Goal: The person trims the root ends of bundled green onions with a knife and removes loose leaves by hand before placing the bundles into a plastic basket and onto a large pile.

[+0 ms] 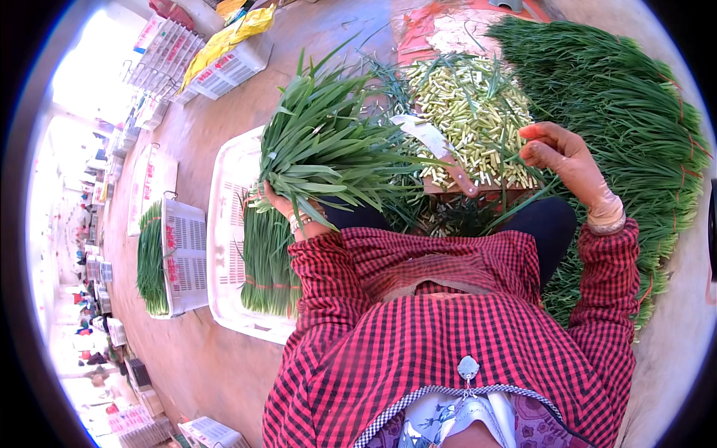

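My left hand is closed around a thick bunch of garlic chives, its leaf ends fanning up and to the right over the white crate. To the right, my right hand is raised with fingers bent and slightly apart; nothing shows between them. A knife with a pale blade and brown handle lies between the hands, on a heap of short, pale cut stems. Inside the white crate, tied garlic chives stand below my left wrist.
A large stack of banded garlic chives fills the right side, close to my right arm. Loose green trimmings lie around the heap. Another filled crate stands at the left, and a yellow-covered crate stands farther back.
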`<state>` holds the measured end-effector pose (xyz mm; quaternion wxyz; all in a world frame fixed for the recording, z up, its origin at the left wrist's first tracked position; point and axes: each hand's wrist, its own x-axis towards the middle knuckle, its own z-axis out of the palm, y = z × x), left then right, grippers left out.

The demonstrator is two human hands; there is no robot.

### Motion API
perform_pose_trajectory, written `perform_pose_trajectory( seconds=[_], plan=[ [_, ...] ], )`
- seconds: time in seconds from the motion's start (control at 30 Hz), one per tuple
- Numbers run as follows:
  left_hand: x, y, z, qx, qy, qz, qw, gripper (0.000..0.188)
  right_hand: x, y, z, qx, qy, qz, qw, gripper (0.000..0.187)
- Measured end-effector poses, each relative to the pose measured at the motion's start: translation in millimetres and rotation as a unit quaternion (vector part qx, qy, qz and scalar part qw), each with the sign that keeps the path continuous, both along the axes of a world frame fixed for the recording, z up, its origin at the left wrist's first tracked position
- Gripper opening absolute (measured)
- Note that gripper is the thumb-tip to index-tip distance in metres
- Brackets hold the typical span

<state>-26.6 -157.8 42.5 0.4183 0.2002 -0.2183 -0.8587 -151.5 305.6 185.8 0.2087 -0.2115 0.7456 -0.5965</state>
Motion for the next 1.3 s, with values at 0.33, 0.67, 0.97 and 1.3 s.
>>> perform_pose_trajectory(
  seconds=[0.33, 0.67, 0.97, 1.3],
  plan=[
    [72, -72, 75, -0.15, -0.006, 0.025, 0.988, 0.058, 12, -13, -2, 0.107, -0.038, 0.052, 0.992, 0.032],
    [194, -182, 132, -0.558, -0.697, 0.114, 0.435, 0.07, -4, -28, -99, 0.155, -0.155, 0.029, 0.975, 0.027],
    [91, -215, -107, -0.354, -0.649, -0.206, 0.641, 0.081, -11, -92, -92, 0.356, -0.123, 0.087, 0.922, 0.031],
    [22, -194, -181, -0.357, -0.692, -0.245, 0.577, 0.09, -29, -133, -121, 0.319, -0.239, 0.023, 0.917, 0.023]
  ],
)
